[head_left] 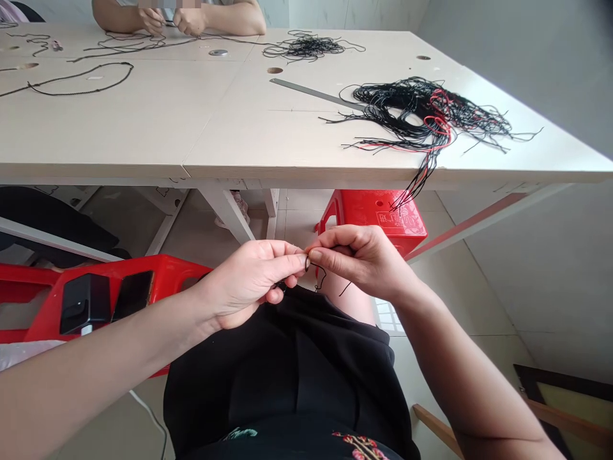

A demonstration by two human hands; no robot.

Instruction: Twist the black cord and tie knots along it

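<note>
My left hand (261, 271) and my right hand (352, 259) meet fingertip to fingertip above my lap. Both pinch a thin black cord (322, 281), which forms a small loop between the thumbs. One loose end dangles below the right fingers, and more dark cord shows under the left fingers. Exactly how the strands cross is hidden by my fingertips. On the table ahead lies a big bundle of black cords (407, 115) with a red cord (437, 121) among them, some ends hanging over the front edge.
A metal ruler (311, 92) lies partly under the bundle. Farther back are a tangled cord pile (309, 46) and a co-worker's hands (175, 21) handling cord. Red stools (378, 220) stand below; the left one (175, 271) carries a black box (85, 301) and a phone (133, 294).
</note>
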